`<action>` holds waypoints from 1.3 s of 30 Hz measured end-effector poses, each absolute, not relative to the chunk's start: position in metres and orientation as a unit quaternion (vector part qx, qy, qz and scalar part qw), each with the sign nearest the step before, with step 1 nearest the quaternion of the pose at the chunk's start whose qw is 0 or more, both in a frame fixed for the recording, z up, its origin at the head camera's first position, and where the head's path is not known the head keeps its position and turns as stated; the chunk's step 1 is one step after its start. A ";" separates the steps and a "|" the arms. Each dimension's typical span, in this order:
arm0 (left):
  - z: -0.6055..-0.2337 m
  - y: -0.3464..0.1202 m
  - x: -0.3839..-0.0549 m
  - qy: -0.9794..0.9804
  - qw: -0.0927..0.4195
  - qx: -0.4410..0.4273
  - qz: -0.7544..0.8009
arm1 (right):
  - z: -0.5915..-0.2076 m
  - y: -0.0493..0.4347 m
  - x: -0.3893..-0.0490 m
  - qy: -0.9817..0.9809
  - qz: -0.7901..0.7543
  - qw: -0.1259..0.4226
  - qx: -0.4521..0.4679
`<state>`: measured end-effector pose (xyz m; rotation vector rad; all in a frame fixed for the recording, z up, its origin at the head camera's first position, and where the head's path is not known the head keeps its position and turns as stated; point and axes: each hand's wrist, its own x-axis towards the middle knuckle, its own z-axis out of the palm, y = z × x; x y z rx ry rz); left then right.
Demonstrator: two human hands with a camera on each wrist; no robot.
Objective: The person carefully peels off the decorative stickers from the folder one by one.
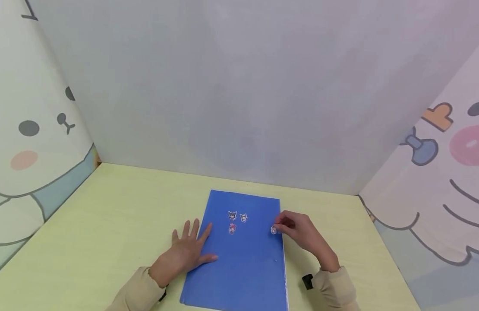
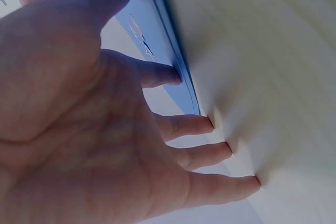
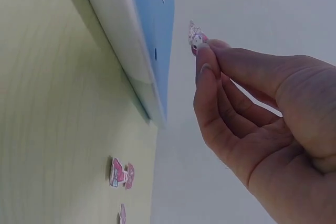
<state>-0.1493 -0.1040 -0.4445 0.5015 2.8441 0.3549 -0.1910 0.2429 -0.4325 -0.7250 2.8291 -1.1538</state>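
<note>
- Head: looks forward and down over the bench (image 1: pixel 138 224) to the back wall (image 1: pixel 239 95), the widest and farthest view.
- Left wrist: close under the left hand (image 1: pixel 185 250), facing its fingertips, turned sideways, bench at right.
- Right wrist: close beside the right hand (image 1: pixel 301 231), also sideways, bench at left.
- Head and right wrist share the pinched sticker (image 1: pixel 273 230); all three share the blue folder (image 1: pixel 247 276).

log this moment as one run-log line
left hand: spread, touching blue folder and table | right hand: pinches small sticker near folder's right edge | on folder: three cartoon stickers
</note>
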 end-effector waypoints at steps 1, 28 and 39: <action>-0.445 -0.104 -0.149 0.971 0.115 0.172 0.121 | -0.432 0.245 -0.191 0.901 -0.367 0.002 -0.229; -0.447 -0.107 -0.150 0.971 0.110 0.175 0.118 | -0.422 0.289 -0.193 0.915 -0.342 0.050 -0.206; -0.446 -0.106 -0.150 0.970 0.106 0.183 0.116 | -0.422 0.303 -0.192 0.915 -0.343 0.054 -0.207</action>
